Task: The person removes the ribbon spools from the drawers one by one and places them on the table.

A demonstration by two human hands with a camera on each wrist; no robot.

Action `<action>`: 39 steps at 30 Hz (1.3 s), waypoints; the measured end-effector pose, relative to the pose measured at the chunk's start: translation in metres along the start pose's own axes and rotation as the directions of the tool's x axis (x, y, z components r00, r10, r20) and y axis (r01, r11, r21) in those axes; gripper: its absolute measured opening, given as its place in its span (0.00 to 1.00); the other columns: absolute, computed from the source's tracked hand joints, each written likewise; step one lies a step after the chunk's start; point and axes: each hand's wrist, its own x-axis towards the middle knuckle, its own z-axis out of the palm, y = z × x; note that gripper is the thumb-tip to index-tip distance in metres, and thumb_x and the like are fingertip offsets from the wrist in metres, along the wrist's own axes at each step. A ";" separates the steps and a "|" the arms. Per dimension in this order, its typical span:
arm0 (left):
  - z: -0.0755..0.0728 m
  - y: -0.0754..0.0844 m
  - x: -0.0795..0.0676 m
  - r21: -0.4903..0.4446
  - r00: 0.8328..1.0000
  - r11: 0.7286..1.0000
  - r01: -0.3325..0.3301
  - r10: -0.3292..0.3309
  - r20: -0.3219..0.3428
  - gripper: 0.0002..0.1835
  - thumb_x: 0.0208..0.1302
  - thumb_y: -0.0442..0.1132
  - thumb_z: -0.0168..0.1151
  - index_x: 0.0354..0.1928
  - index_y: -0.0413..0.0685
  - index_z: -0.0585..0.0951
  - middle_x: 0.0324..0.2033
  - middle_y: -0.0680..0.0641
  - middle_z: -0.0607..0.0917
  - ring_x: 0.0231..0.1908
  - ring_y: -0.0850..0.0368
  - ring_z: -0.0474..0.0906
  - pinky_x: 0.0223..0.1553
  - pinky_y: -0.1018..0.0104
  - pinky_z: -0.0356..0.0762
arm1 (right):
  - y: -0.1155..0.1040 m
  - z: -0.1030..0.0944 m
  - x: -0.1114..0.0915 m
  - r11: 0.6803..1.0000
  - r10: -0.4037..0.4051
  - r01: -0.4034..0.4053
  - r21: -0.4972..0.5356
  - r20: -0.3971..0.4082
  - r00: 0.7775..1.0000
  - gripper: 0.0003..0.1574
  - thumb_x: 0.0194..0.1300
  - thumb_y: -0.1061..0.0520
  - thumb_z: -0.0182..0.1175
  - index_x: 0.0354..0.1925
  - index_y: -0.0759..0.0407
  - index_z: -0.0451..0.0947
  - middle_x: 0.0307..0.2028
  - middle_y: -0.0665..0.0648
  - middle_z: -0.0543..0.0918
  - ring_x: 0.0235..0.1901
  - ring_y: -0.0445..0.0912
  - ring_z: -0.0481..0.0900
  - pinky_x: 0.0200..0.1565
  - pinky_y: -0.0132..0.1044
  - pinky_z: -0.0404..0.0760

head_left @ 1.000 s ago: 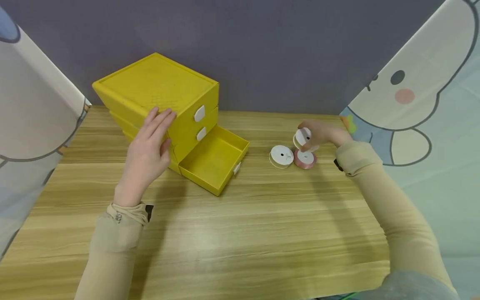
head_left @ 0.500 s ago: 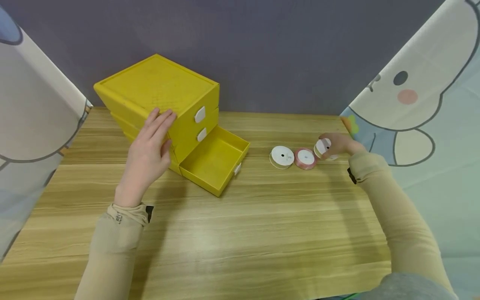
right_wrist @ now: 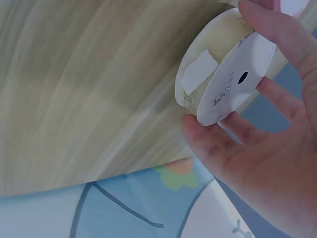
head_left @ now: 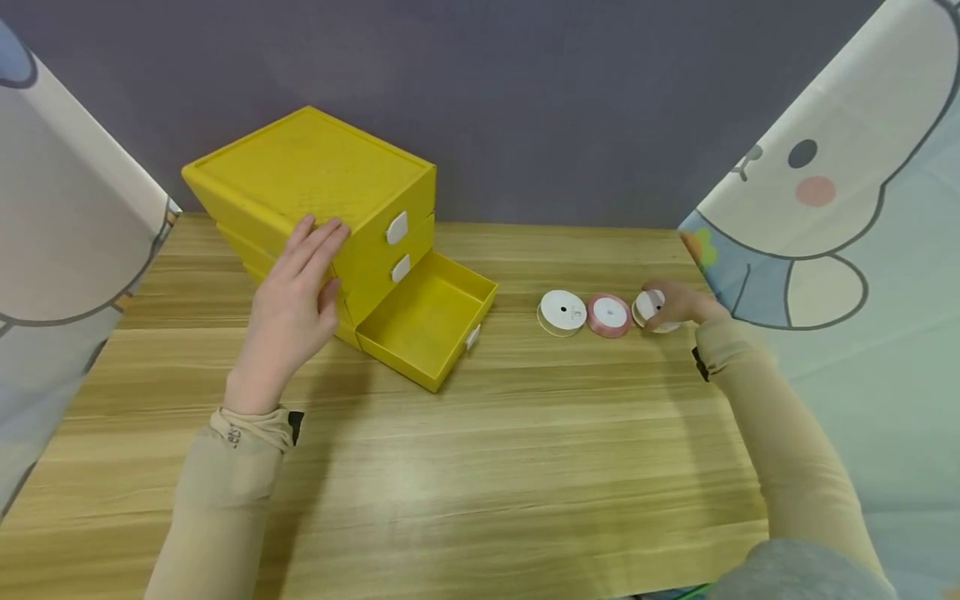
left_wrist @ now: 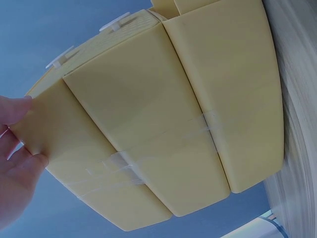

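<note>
My right hand point(head_left: 681, 302) grips a white-flanged ribbon spool point(right_wrist: 237, 79) by its rim, thumb on one side and fingers on the other. Cream ribbon shows between the flanges, and the spool is down at the table, just right of a pink ribbon spool point(head_left: 609, 315). Left of the pink one lies another white spool point(head_left: 562, 312). With its fingers extended, my left hand point(head_left: 288, 321) rests against the top edge of a yellow drawer unit point(head_left: 311, 171); in the left wrist view its thumb and fingertips touch the unit's corner.
The unit's bottom drawer point(head_left: 427, 321) is pulled out, with nothing seen inside. White handles point(head_left: 397, 227) mark the two closed drawers above. A grey-purple wall stands behind the wooden table point(head_left: 480, 475), and printed cartoon cloth point(head_left: 840, 417) hangs at the sides.
My right hand has carried the cream ribbon spool rightward from above the pink spool and lowered it to the table on that spool's right. The left hand has stayed put.
</note>
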 end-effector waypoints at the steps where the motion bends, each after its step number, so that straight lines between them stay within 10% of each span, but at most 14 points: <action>1: 0.000 0.000 0.000 0.000 1.000 1.000 0.001 -0.001 0.000 0.33 0.57 0.19 0.54 0.67 0.40 0.69 0.66 0.40 0.71 0.72 0.43 0.59 0.71 0.48 0.62 | 0.000 0.001 0.000 1.000 0.001 -0.001 0.011 0.000 1.000 0.54 0.49 0.57 0.71 0.66 0.75 0.55 0.57 0.79 0.68 0.52 0.67 0.69 0.51 0.58 0.75; 24: 0.002 0.000 0.000 -0.002 1.000 1.000 -0.005 0.005 0.001 0.33 0.57 0.19 0.54 0.67 0.41 0.68 0.66 0.40 0.71 0.72 0.43 0.58 0.73 0.50 0.61 | 0.006 0.012 0.000 0.997 -0.001 0.002 0.077 -0.010 1.000 0.58 0.50 0.57 0.70 0.69 0.75 0.50 0.64 0.81 0.58 0.62 0.75 0.57 0.59 0.69 0.67; 29: 0.002 0.000 -0.001 0.000 1.000 1.000 -0.003 0.003 -0.006 0.33 0.57 0.19 0.54 0.67 0.41 0.69 0.66 0.40 0.71 0.72 0.43 0.59 0.71 0.48 0.63 | -0.011 0.001 0.002 0.999 -0.048 0.049 0.001 -0.060 0.997 0.58 0.52 0.57 0.69 0.70 0.73 0.47 0.66 0.83 0.52 0.66 0.78 0.42 0.60 0.77 0.59; 39: 0.001 -0.001 -0.001 -0.001 1.000 1.000 0.003 -0.003 -0.015 0.33 0.57 0.19 0.54 0.67 0.42 0.69 0.66 0.41 0.72 0.71 0.44 0.59 0.69 0.46 0.65 | -0.064 -0.006 0.004 0.975 -0.207 0.194 -0.106 -0.138 0.968 0.56 0.52 0.57 0.71 0.71 0.65 0.51 0.66 0.82 0.53 0.67 0.75 0.48 0.61 0.75 0.59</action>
